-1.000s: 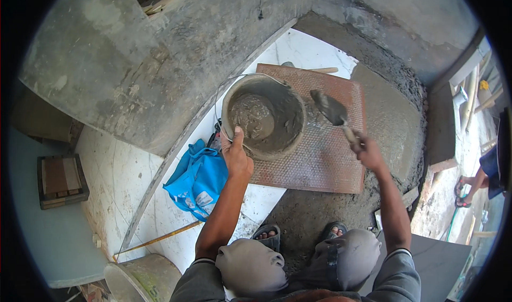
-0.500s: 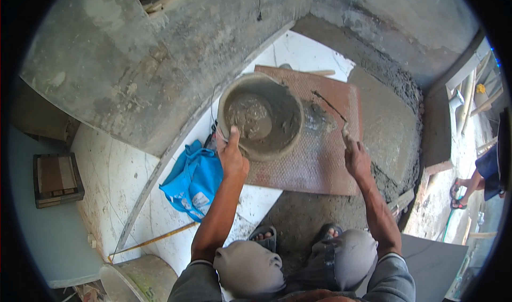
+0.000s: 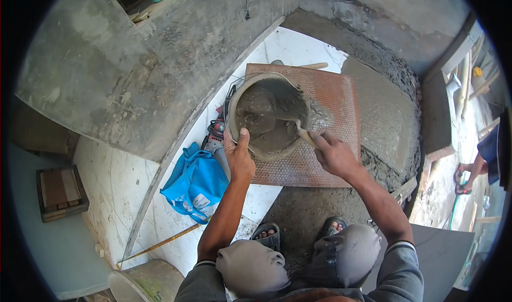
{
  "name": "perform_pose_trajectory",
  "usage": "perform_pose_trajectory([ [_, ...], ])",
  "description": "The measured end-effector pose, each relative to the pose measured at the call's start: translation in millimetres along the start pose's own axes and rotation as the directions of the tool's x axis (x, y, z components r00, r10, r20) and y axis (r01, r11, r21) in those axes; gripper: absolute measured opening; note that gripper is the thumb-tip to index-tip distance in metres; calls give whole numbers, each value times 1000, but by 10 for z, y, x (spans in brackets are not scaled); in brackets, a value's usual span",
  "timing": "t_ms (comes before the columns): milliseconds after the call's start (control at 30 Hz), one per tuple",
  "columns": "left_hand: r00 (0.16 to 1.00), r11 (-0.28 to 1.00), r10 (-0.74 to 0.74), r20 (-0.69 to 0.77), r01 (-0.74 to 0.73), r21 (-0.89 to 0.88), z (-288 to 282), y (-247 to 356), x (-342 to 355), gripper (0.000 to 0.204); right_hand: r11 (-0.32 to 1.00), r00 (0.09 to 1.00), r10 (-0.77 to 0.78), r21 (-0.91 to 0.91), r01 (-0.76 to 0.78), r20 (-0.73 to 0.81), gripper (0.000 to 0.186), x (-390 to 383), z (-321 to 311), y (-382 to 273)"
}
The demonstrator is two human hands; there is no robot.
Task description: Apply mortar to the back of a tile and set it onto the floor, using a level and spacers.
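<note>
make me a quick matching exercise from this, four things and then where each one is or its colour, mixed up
Things:
1. left hand
2. right hand
3. bag
4. board

Places, colours:
A. reddish brown, under the bucket
B. gripping the trowel by its handle
C. bright blue, on white tile
D. at the bucket's rim

Pairs: 1-D, 2-B, 3-C, 4-A
</note>
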State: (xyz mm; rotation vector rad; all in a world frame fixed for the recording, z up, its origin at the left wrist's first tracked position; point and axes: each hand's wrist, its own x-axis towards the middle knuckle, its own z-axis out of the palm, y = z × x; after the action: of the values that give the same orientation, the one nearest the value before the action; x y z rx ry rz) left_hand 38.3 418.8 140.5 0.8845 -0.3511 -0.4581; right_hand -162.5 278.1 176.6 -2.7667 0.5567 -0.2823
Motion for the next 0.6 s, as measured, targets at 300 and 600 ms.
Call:
perform_pose_trajectory([
  [300, 999, 1000, -4, 52, 3, 13, 14, 76, -11, 47, 984, 995, -59, -163, 71, 79, 54, -105, 121, -10],
  [600, 1000, 1000, -11, 18, 11, 12, 55, 29, 7, 49, 989, 992, 72, -139, -57, 105, 49, -70, 107, -78],
])
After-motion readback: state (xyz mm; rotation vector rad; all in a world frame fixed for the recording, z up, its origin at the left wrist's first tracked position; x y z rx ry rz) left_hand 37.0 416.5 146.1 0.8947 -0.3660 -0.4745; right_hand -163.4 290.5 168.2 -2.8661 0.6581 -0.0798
